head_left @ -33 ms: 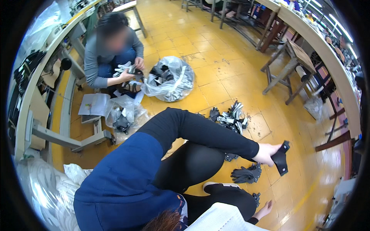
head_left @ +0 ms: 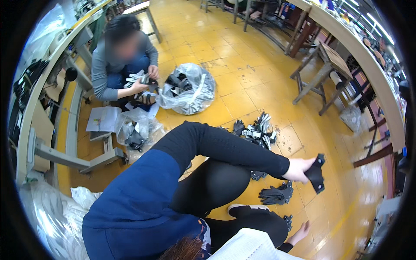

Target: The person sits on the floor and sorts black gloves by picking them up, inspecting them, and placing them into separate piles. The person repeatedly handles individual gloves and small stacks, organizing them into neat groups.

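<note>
Held piece: a flat black cut piece [head_left: 315, 174], matte, like leather or synthetic sheet, with angular notched edges and a small pale mark near its lower end; it hangs upright above the yellow floor at the right of the scene.
Left hand [head_left: 299, 169]: at the end of a black sleeve stretched out to the right, fingers pinched on the left edge of the black cut piece.
Right hand [head_left: 300, 232]: low and near, fingers loosely spread just above the floor beside a small black scrap [head_left: 287, 222]; it grips nothing that can be seen.
Stack below: a bundle of black pieces [head_left: 275, 195], layered and ragged-edged, on the floor just under the held piece.
Far pile: a heap of black and grey-white strips [head_left: 256, 129], lying beyond the outstretched arm.
Floor [head_left: 242, 82]: glossy yellow tiles, scuffed and stained.
Clear bag [head_left: 190, 89]: crinkled transparent plastic, full of dark pieces, far left of centre.
Other person [head_left: 123, 56]: crouched at far left in a grey top, both hands on pale and dark pieces.
Stool [head_left: 323, 71]: plain wood, splayed legs, far right.
</note>
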### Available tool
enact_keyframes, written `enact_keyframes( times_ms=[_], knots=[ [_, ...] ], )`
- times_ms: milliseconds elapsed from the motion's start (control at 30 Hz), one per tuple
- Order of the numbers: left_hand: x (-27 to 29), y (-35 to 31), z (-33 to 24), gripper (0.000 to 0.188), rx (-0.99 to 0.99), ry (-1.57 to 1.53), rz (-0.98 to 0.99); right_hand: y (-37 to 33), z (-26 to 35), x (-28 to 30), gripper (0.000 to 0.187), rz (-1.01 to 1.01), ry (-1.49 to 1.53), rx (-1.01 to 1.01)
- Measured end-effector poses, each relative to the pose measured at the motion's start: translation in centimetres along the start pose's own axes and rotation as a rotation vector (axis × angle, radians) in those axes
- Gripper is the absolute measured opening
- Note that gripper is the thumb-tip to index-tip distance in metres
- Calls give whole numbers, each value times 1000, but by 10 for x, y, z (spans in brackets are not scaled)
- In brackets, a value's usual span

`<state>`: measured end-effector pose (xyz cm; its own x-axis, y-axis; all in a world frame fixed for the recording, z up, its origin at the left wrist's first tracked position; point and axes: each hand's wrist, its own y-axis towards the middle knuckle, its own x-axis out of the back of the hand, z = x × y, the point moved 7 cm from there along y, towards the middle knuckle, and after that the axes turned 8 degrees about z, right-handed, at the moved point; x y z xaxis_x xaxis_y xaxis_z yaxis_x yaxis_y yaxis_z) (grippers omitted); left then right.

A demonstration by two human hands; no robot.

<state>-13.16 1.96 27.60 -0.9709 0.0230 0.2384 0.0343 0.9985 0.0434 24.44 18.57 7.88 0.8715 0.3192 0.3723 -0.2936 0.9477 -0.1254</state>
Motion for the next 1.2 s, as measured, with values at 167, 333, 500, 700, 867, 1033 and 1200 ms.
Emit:
enact_keyframes(
  times_ms=[167, 333, 500, 700, 867, 1033, 1200],
  knots=[
    [31, 3, -42, 56, -27, -308, -101, -29, 216, -29, 35, 9, -12, 310],
    [38, -3, -46, 47, -220, -473, -138, -83, 378, -79, 26, 166, -171, 840],
    [35, -8, -50, 55, -168, -299, -137, -101, 446, -113, 23, 185, -228, 1063],
    [34, -10, -69, 65, -300, -320, -127, -115, 430, -154, 28, 40, -303, 1073],
    [31, -10, -77, 57, -459, -659, 267, -99, 417, -150, 23, -18, -170, 936],
    [28, -9, -68, 65, -302, -768, 56, -91, 411, -143, 23, 17, 34, 859],
    [28, -8, -67, 66, -264, -656, 9, -108, 418, -142, 22, 68, -17, 970]
  ],
)
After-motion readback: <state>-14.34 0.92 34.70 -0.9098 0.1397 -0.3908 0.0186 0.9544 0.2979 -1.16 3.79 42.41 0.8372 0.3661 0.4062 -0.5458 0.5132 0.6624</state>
